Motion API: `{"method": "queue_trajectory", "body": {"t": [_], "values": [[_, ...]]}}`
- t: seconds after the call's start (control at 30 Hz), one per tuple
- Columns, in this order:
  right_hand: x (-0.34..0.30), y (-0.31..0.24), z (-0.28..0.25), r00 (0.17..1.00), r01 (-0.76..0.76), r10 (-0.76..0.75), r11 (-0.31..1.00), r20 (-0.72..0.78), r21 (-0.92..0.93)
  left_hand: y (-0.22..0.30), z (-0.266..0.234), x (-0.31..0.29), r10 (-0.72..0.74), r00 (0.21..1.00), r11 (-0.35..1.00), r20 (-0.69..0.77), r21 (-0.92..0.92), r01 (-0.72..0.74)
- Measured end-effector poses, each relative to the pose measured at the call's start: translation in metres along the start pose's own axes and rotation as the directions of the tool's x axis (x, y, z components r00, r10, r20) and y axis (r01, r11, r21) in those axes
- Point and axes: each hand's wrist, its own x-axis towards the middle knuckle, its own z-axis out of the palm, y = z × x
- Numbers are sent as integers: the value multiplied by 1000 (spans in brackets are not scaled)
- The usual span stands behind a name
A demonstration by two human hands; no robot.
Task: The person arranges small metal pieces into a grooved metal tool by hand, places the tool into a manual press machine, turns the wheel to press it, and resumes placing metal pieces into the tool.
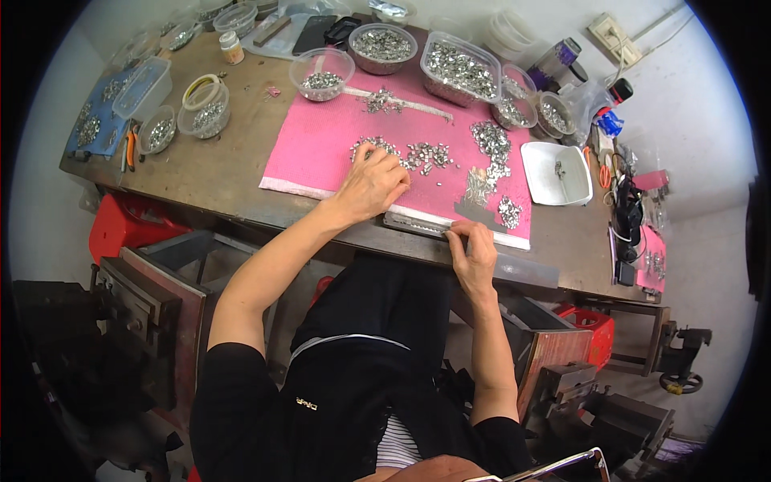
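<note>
A person (345, 402) works at a desk (225, 169), left hand (374, 181) at loose metal pieces (426, 156) on a pink mat (309, 153), right hand (475, 253) at a metal bar (414, 224) along the mat's near edge. Metal-filled tubs (450, 94) stand at the mat's far edge, a white tray (546, 185) beside its right.

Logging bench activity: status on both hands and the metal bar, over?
Left hand at loose metal pieces, grip unclear. Right hand at right end of metal bar. Nothing visibly blocking either; more piles on pink mat.

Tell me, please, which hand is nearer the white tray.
Right: the right hand is left of the white tray, at the metal bar; the left hand is farther left, at metal pieces.
</note>
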Motion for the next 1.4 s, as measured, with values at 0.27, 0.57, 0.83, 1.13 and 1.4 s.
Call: {"method": "queue_trajectory", "body": {"t": [0.27,0.57,0.83,1.13,1.4], "values": [[1,2,1,992,119,-121,990,-20,-79,11,-22,-16,-75,994,995,74,69,70],[0,-2,-2,1000,28,-29,998,-11,-56,6,-16,-21,-35,995,999,98,44,30],[1,3,1,991,135,-135,985,2,-109,6,-20,-21,-53,992,998,112,48,48],[-5,5,0,996,72,-76,995,-48,-74,52,-26,-22,-338,928,814,160,-446,373],[-4,2,1,999,33,-34,996,-14,-82,68,5,-34,-283,959,852,-20,-464,242]]}}
